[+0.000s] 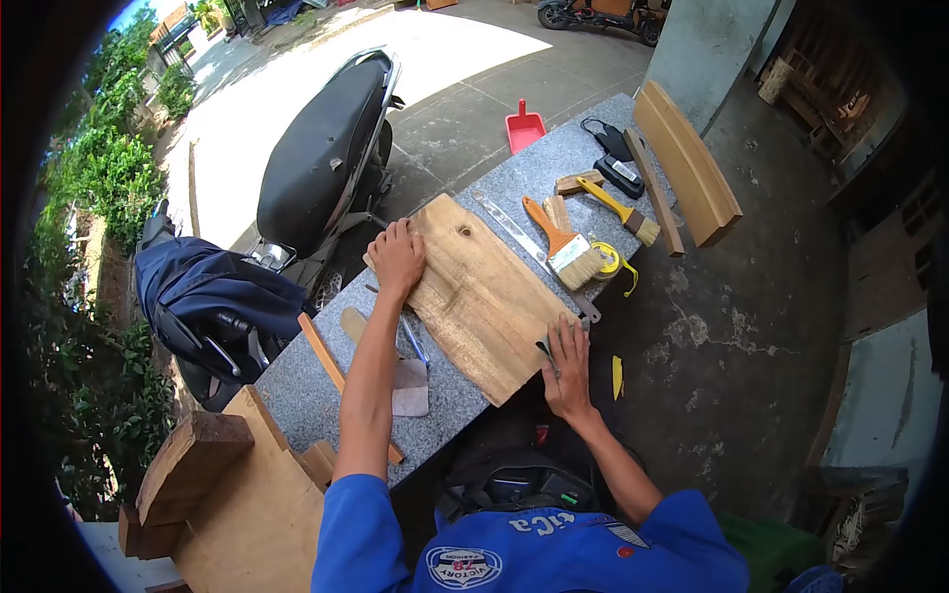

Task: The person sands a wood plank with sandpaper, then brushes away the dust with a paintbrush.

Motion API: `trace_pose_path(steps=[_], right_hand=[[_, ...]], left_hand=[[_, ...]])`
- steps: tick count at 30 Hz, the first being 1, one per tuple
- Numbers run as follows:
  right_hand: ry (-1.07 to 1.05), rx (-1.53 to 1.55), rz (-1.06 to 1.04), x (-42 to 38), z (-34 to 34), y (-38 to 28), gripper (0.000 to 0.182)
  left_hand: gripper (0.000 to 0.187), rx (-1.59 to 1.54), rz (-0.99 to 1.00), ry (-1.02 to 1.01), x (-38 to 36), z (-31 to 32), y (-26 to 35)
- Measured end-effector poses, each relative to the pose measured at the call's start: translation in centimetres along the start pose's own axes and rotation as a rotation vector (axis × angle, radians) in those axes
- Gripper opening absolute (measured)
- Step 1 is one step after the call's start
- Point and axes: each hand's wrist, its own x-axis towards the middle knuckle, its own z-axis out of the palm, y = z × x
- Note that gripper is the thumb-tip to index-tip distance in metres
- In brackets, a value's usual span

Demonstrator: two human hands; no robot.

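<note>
A rough-edged wooden board (484, 296) with a dark knot lies across the grey stone tabletop (282, 395), its near corner reaching past the front edge. My left hand (397, 257) grips the board's far left edge, fingers curled over it. At the near right corner my right hand (566, 374) holds the board's edge, fingers pressed together. A small dark piece (547, 356) shows beside my right thumb; I cannot tell what it is. Close behind the board lie a metal ruler (514, 227), a wide paintbrush (563, 245) and a yellow tape measure (605, 262).
Further back are a yellow-handled brush (623, 210), a black device (619, 176) and a thick plank (687, 163). Left of the board lie a blue pen (414, 341), a sandpaper piece (410, 387) and a wood strip (331, 361). A motorbike (326, 148) stands beyond the table.
</note>
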Motion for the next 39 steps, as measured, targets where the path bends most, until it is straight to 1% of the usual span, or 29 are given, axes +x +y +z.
trace_pose_path(steps=[1, 3, 4, 5, 7, 9, 10, 13, 14, 17, 18, 21, 22, 25, 26, 29, 30, 31, 33, 34, 35, 37, 39], right_hand=[[-0.133, 0.016, -0.149, -0.8, 0.0, -0.7, 0.056], [-0.526, 0.073, -0.466, -2.1, -1.2, -1.5, 0.057], [-0.451, 0.06, -0.376, -1.8, -1.2, -1.2, 0.057], [-0.259, -0.034, -0.213, -1.0, -0.8, -0.6, 0.059], [0.022, -0.174, 0.005, 0.6, -0.1, -0.5, 0.058], [-0.291, -0.04, -0.248, -0.7, -0.8, -2.4, 0.055], [-0.493, 0.017, -0.406, -1.0, -1.6, -2.5, 0.054], [-0.341, -0.185, -0.19, 1.7, -2.4, -1.4, 0.057], [-0.246, -0.249, -0.097, 2.6, -2.4, -1.8, 0.058], [-0.492, -0.144, -0.365, 1.2, -2.0, -4.1, 0.055], [-0.544, -0.078, -0.456, 0.8, -2.3, -4.1, 0.051], [-0.35, -0.255, -0.21, 4.1, -1.8, -1.9, 0.052], [-0.266, -0.358, -0.132, 4.8, -1.5, -1.8, 0.052], [-0.498, -0.135, -0.435, 2.4, -1.3, -4.5, 0.052], [-0.559, -0.067, -0.485, 2.5, -1.6, -4.1, 0.053], [-0.403, -0.257, -0.381, 6.1, -1.0, -1.9, 0.055], [-0.387, -0.295, -0.347, 6.2, -1.1, -2.9, 0.056], [-0.443, -0.243, -0.447, 5.6, -0.9, -3.4, 0.056], [-0.577, -0.041, -0.645, 4.1, -1.0, -3.3, 0.055], [-0.585, -0.114, -0.668, 5.2, -0.9, -2.4, 0.055], [-0.45, -0.228, -0.567, 6.3, -0.5, -1.8, 0.057], [-0.357, -0.307, -0.308, 7.7, 0.0, -1.9, 0.056], [-0.55, -0.144, -0.593, 5.6, -0.2, -3.5, 0.055]], left_hand=[[0.036, -0.012, 0.002, -0.01, 0.0, -0.1, 0.1], [0.037, -0.004, 0.008, -0.006, 0.0, -0.1, 0.0], [0.037, 0.001, 0.013, 0.005, -0.1, 0.1, -0.1], [0.037, 0.005, 0.011, 0.018, -0.1, 0.4, -0.2], [0.036, -0.008, 0.002, 0.007, 0.0, 0.1, -0.1], [0.036, -0.013, 0.007, 0.006, -0.2, 0.1, -0.1], [0.036, -0.011, 0.013, 0.019, -0.1, 0.3, -0.2], [0.035, -0.015, 0.018, 0.022, -0.1, 0.4, -0.2], [0.035, -0.017, 0.013, 0.023, -0.1, 0.3, -0.2], [0.035, -0.03, 0.0, 0.009, -0.1, -0.2, 0.1], [0.034, -0.033, -0.007, 0.005, -0.1, -0.3, 0.1], [0.034, -0.048, 0.006, 0.036, -0.2, -0.2, 0.0], [0.033, -0.046, 0.003, 0.037, -0.2, -0.3, 0.1], [0.033, -0.054, -0.009, 0.025, -0.1, -0.5, 0.3], [0.032, -0.065, 0.009, 0.05, -0.2, -0.6, 0.3], [0.035, -0.091, -0.006, 0.04, -0.2, -0.2, 0.1], [0.036, -0.1, -0.01, 0.025, -0.2, -0.4, 0.2], [0.036, -0.099, -0.018, 0.023, -0.3, -0.4, 0.1], [0.036, -0.096, -0.02, 0.02, -0.1, -0.4, 0.2], [0.036, -0.099, -0.022, 0.016, -0.1, -0.5, 0.3], [0.036, -0.099, -0.014, 0.024, 0.2, -0.4, 0.3], [0.036, -0.099, -0.017, 0.025, -0.2, -0.4, 0.2], [0.036, -0.101, -0.024, 0.022, -0.3, -0.5, 0.4]])
